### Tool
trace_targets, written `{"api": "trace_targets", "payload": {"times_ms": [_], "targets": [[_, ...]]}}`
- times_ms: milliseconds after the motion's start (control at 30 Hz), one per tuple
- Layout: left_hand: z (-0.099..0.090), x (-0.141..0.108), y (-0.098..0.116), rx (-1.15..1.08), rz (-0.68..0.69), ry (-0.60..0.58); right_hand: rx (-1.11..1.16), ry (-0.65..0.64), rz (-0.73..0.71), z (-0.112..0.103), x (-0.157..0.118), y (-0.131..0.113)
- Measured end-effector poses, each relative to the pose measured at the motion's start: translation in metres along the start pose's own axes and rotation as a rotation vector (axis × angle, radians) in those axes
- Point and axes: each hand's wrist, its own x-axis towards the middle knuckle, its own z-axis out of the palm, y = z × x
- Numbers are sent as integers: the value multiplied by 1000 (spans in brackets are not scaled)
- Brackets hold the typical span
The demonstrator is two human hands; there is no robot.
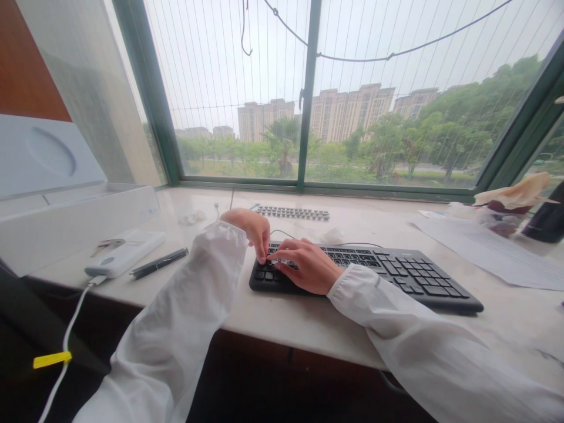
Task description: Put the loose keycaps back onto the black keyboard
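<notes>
A black keyboard [383, 265] lies on the white sill, with some keycaps absent from its left and middle part. My left hand [254, 230] bends down over its left end, fingers closed and tips at the keys; what they pinch, if anything, is too small to name. My right hand [306, 265] rests on the keyboard just beside it, thumb and index finger apart, the index tip near the left fingertips. Behind the keyboard, loose keycaps [294, 212] lie in rows.
At the left are a pen [159, 263], a white power bank [127, 254] with a cable [74, 320], and a white box [79, 214]. Paper sheets [493, 247] and a dark bottle [549, 217] are at the right. A window frame [304, 117] stands behind.
</notes>
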Motion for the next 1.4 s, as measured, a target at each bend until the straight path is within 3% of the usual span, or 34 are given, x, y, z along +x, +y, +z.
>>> {"api": "trace_targets", "payload": {"times_ms": [1400], "targets": [[1, 3, -5, -30, -4, 19, 29, 11, -21, -1, 0, -1]]}}
